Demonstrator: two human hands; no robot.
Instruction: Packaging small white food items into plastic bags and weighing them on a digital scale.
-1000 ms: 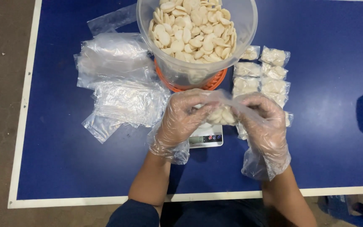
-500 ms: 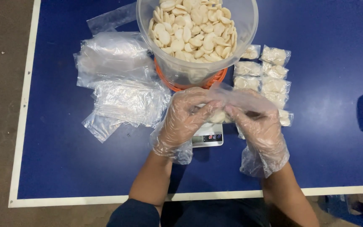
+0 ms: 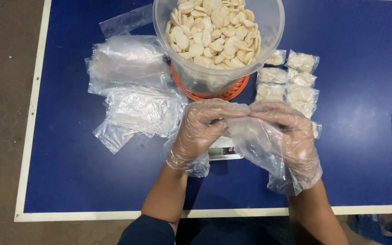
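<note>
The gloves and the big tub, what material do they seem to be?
Gloves: thin clear plastic film, loose and wrinkled on the left hand and right hand. Tub: probably rigid translucent plastic; its contents show cloudily through the wall.

A blue desk [image 3: 91,181] is carrying loose clear bags [image 3: 132,86] at left, a tub of pale chips [image 3: 216,41] far centre, filled packets [image 3: 291,84] at right, a small scale [image 3: 225,152] nearer.
</note>
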